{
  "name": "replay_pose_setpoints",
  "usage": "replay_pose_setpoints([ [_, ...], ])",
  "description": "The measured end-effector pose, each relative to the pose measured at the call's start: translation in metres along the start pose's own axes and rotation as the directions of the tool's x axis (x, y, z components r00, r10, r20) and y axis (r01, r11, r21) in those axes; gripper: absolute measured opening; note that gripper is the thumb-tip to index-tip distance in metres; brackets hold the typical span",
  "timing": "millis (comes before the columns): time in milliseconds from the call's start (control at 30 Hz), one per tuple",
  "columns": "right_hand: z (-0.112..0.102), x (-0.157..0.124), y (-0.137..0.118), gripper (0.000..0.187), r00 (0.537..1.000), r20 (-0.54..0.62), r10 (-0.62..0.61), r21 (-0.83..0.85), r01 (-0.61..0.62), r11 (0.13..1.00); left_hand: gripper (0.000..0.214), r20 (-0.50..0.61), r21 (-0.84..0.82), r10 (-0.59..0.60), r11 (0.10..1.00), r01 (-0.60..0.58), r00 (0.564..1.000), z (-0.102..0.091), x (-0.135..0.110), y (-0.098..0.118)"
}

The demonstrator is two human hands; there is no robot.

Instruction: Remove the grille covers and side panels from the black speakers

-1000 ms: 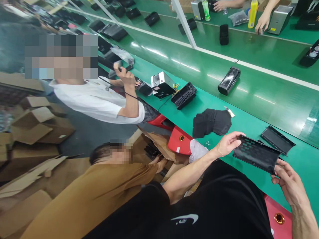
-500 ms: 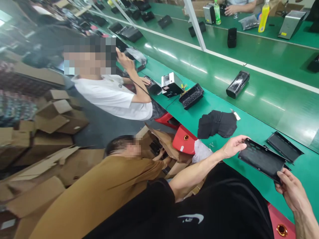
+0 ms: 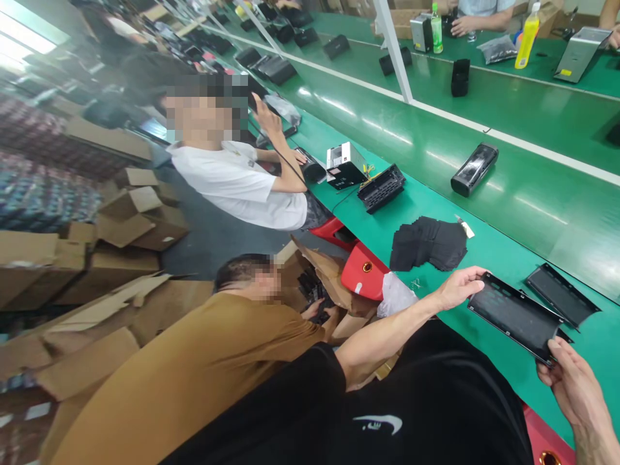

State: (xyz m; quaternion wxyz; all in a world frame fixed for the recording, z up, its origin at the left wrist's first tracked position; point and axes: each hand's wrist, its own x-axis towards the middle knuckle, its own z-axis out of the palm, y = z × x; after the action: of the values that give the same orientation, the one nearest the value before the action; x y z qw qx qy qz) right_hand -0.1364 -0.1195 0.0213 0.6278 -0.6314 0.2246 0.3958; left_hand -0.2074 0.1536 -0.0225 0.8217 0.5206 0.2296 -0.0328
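Both of my hands grip one black plastic housing panel (image 3: pixel 516 314), a shallow curved shell with its hollow inner side facing up. My left hand (image 3: pixel 462 288) pinches its left end between thumb and fingers. At the opposite end, my right hand (image 3: pixel 574 374) is closed around the lower right corner. Just beyond the held panel, a similar black panel (image 3: pixel 564 296) lies on the green table, partly over another dark piece. A stack of thin black sheets (image 3: pixel 429 243) lies to the left, beyond my left hand.
Along the table sit a black slotted housing (image 3: pixel 382 189), a silver-and-black box (image 3: pixel 345 165) and a glossy black speaker-like unit (image 3: pixel 475 169). A co-worker in white (image 3: pixel 242 184) sits at left; another in brown (image 3: pixel 208 361) bends over a carton (image 3: pixel 322 268). Red stools (image 3: pixel 364 274) stand by the table edge.
The whole view has shifted, so things appear slightly farther right. My hands keep hold of the panel. The bending co-worker's hands now show more clearly inside the carton.
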Motion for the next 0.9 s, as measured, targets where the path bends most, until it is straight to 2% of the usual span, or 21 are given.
replay_pose_setpoints([
  [233,0.002,-0.001,0.002,0.058,1.0,0.005,-0.02,0.004,0.02,1.0,0.058,0.019,-0.079,0.022,0.997,-0.02,1.0,0.002,-0.002,0.005],
  [433,0.004,-0.001,0.002,0.058,1.0,-0.002,-0.03,-0.027,0.03,0.999,0.053,0.013,-0.013,0.086,0.996,-0.085,0.996,0.0,-0.002,0.006],
  [667,0.01,0.0,0.001,0.056,0.999,0.014,-0.035,-0.052,0.036,0.998,0.053,0.019,0.021,0.098,0.995,-0.098,0.995,-0.004,-0.001,0.002],
  [800,0.012,0.0,0.0,0.052,0.998,0.026,-0.05,-0.033,0.051,0.998,0.054,-0.012,-0.009,0.055,0.998,-0.055,0.998,-0.007,0.0,0.001],
  [900,0.01,0.0,-0.006,0.046,0.994,0.077,-0.072,-0.009,0.073,0.997,0.058,-0.03,-0.191,-0.051,0.981,0.045,0.998,-0.012,0.003,0.0],
])
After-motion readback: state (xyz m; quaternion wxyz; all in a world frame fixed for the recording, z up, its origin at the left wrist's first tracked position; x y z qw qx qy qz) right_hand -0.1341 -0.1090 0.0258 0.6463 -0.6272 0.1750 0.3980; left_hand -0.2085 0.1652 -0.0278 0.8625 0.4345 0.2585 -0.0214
